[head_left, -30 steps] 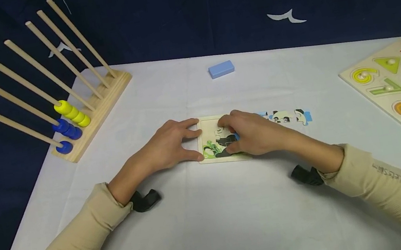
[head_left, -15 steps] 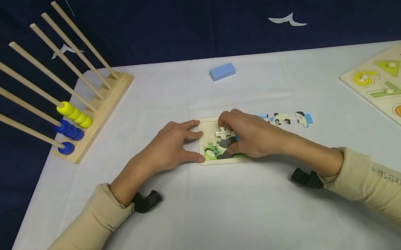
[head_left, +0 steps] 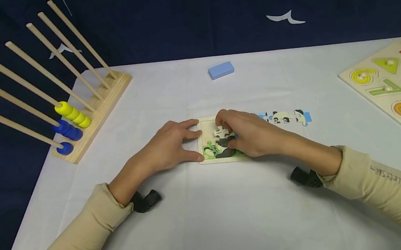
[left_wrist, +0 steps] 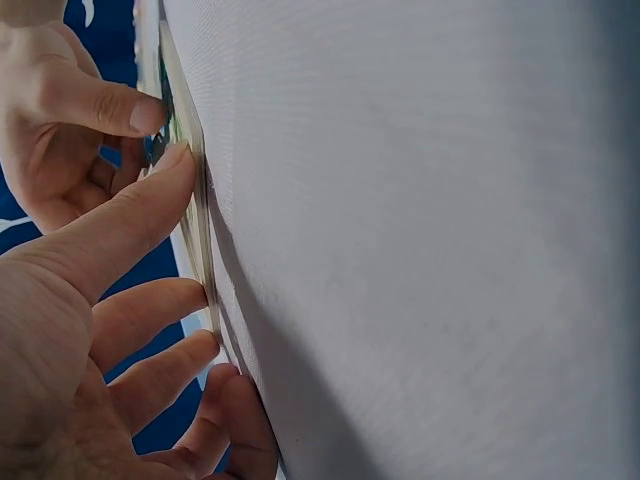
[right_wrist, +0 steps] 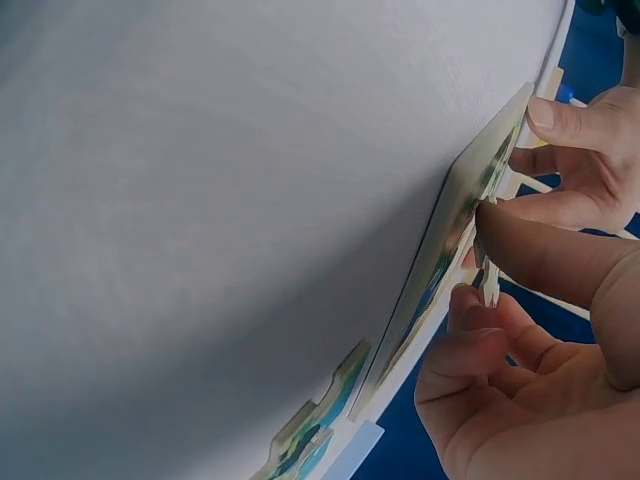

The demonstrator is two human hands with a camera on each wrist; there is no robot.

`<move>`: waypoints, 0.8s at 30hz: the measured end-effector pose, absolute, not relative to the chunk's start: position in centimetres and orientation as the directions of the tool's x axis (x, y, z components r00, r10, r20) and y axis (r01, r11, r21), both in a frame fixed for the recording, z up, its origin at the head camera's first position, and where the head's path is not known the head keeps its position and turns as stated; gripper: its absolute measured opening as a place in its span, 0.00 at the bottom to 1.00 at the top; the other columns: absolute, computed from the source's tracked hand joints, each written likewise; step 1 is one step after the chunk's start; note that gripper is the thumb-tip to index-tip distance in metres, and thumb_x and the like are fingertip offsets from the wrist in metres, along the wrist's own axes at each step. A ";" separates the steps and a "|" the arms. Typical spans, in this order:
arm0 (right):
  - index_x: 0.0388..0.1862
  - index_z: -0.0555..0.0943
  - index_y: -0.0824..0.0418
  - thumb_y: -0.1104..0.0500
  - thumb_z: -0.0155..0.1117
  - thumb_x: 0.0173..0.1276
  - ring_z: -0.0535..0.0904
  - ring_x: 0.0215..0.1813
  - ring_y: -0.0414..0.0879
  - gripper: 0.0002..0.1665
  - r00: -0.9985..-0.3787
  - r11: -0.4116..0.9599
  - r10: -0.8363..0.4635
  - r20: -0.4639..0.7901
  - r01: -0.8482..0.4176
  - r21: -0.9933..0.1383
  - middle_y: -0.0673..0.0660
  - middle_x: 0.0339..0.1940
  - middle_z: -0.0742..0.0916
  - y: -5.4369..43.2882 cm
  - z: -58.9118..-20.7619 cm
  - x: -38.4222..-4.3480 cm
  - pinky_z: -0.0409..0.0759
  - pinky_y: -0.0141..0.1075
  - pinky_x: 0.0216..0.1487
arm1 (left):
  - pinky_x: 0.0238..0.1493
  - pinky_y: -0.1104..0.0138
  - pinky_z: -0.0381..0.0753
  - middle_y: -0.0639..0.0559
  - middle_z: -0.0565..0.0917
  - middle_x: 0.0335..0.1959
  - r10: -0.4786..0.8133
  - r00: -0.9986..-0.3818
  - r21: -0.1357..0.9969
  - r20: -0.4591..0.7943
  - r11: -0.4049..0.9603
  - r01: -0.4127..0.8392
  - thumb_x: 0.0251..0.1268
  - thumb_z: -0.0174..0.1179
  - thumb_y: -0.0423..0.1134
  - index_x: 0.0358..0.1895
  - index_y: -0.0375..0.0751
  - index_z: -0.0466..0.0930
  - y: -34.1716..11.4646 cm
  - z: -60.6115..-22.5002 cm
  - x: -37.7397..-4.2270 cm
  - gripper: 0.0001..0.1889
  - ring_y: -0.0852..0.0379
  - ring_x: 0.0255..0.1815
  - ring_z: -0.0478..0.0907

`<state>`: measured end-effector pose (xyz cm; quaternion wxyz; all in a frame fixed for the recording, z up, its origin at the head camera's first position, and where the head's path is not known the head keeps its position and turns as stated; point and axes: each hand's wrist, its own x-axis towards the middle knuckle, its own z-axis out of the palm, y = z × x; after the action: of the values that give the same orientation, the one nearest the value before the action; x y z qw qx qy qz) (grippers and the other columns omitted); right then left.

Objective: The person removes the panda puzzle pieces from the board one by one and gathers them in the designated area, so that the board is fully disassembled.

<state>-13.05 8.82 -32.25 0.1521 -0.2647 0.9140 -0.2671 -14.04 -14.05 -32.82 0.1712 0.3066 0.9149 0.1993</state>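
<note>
A small wooden panda jigsaw board [head_left: 206, 127] lies flat on the white table in the head view. My left hand [head_left: 167, 146] rests its thumb and fairly straight fingers against the board's left edge. Over the board's right part, my right hand [head_left: 254, 133] pinches a jigsaw piece [right_wrist: 490, 284] between thumb and fingers, seen edge-on in the right wrist view. Black-and-white and green panda artwork shows in the lower part of the board; my right hand hides its right side. Loose panda pieces [head_left: 282, 117] with blue parts lie just right of the board.
A wooden bead stand [head_left: 103, 109] with tall rods and blue and yellow beads stands at the left. Behind the board lies a blue block [head_left: 221, 70]. A number-and-shape peg board [head_left: 381, 74] sits at the right edge. Dark blue cloth [head_left: 168, 20] hangs behind the table.
My right hand's fingers shift slightly over the board, and more of the white jigsaw piece's knobbed edge shows beside them. The left hand stays at the board's edge.
</note>
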 end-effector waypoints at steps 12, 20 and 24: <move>0.54 0.78 0.67 0.69 0.71 0.60 0.73 0.38 0.51 0.22 -0.819 0.725 -0.561 -0.122 -0.415 -0.550 0.55 0.35 0.79 8.9 -32.3 -13.3 0.72 0.43 0.43 | 0.66 0.55 0.65 0.43 0.68 0.72 0.623 -0.757 0.463 -0.197 0.740 0.488 0.54 0.74 0.49 0.64 0.37 0.77 -14.1 -32.8 -14.0 0.35 0.40 0.67 0.66; 0.56 0.79 0.67 0.68 0.70 0.61 0.75 0.40 0.51 0.23 -0.836 0.747 -0.531 -0.136 -0.386 -0.542 0.56 0.38 0.82 8.9 -32.0 -13.5 0.74 0.45 0.45 | 0.66 0.55 0.64 0.43 0.68 0.72 0.625 -0.756 0.463 -0.195 0.738 0.491 0.53 0.75 0.49 0.64 0.36 0.77 -14.1 -32.8 -14.0 0.35 0.40 0.67 0.66; 0.57 0.79 0.67 0.67 0.71 0.62 0.77 0.44 0.52 0.24 -0.842 0.744 -0.523 -0.131 -0.376 -0.552 0.57 0.42 0.83 9.2 -31.6 -13.5 0.74 0.47 0.49 | 0.66 0.55 0.64 0.43 0.68 0.72 0.631 -0.751 0.464 -0.195 0.734 0.496 0.54 0.74 0.49 0.64 0.36 0.77 -14.1 -32.7 -14.0 0.35 0.40 0.67 0.66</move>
<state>-13.52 9.24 -31.61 0.1399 -0.2434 0.9233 -0.2620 -14.01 -14.14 -32.75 0.1725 0.3079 0.9150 0.1954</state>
